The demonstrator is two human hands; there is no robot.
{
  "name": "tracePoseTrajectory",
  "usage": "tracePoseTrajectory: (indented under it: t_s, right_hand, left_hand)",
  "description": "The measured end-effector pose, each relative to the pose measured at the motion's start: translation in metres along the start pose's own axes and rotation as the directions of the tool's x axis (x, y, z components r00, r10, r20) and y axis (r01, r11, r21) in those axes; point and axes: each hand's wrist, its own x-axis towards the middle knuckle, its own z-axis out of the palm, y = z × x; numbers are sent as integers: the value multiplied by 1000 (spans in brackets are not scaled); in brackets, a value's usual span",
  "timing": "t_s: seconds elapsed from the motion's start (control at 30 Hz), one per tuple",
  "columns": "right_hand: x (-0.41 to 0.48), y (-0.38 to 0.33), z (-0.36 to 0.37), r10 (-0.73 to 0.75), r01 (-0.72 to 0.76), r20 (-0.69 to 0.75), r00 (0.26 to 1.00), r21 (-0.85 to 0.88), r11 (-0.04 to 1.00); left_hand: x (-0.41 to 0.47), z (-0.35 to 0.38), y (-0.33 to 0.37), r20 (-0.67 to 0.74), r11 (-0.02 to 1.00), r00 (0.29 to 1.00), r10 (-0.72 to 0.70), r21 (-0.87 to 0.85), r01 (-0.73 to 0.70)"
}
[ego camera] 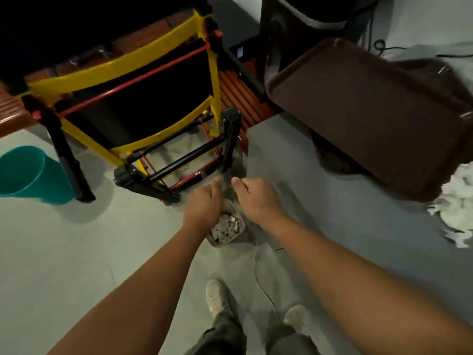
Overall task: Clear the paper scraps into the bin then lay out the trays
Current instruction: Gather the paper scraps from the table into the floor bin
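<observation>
while the left hand (204,207) and right hand (258,201) hang over the bin (215,243) of paper scraps (226,226) at centre, their fingers are hidden, so grasping or released cannot be told. the tray (371,111) lies at two o'clock, loose scraps (458,208) at three.

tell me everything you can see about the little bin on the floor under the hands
The small pale plastic bin is rectangular with rounded corners and slightly see-through walls. It stands upright, open-topped, on the grey tiled floor. White paper scraps lie heaped inside. The left hand covers its far left corner in view and the right hand hangs by its far right side; whether either touches it cannot be told.
</observation>
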Motion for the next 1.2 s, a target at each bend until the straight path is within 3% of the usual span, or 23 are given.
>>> tracePoseTrajectory:
  t_s: [0.13, 0.23, 0.4, 0.5, 0.6, 0.7, 0.83, 1.03, 1.2]
  right_hand:
    - [39, 49, 61, 56, -55, 3, 998, -35, 998]
    - [58, 97, 103, 57, -55, 13, 998, -126, 991]
    - [76, 163, 170, 166, -157, 58, 985, -128, 979]
    - [81, 190, 202, 134, -120, 91, 987, -142, 983]
    - [84, 214, 226, 125, -102, 107, 986, -200, 974]
    - [86, 234, 242, 165, -145, 100, 981, -179, 973]
    - [87, 250, 249, 195, -177, 117, 974, -150, 973]
    - [92, 255, 260, 240, -229, 99, 966, -109, 967]
    - [105, 245, 283, 132, -121, 72, 989, -144, 982]
  left_hand:
    - [58, 47, -77, 56, 989, 998, -13, 147, 4]
    - [91, 88, -135, 100, 982, 993, -64, 182, 45]
    - [124, 151, -218, 178, 962, 975, -134, 258, 85]
    - [129, 183, -259, 199, 945, 977, -82, 326, 13]
    - [136, 213, -296, 263, 934, 956, -126, 357, 25]
    - [145, 237, -326, 326, 948, 917, -230, 286, 136]
    - [150, 247, -343, 407, 976, 890, -203, 161, 149]
    - [153, 226, -353, 268, 983, 949, -168, 124, 139]
    - [148, 195, -361, 217, 977, 969, -121, 197, 77]
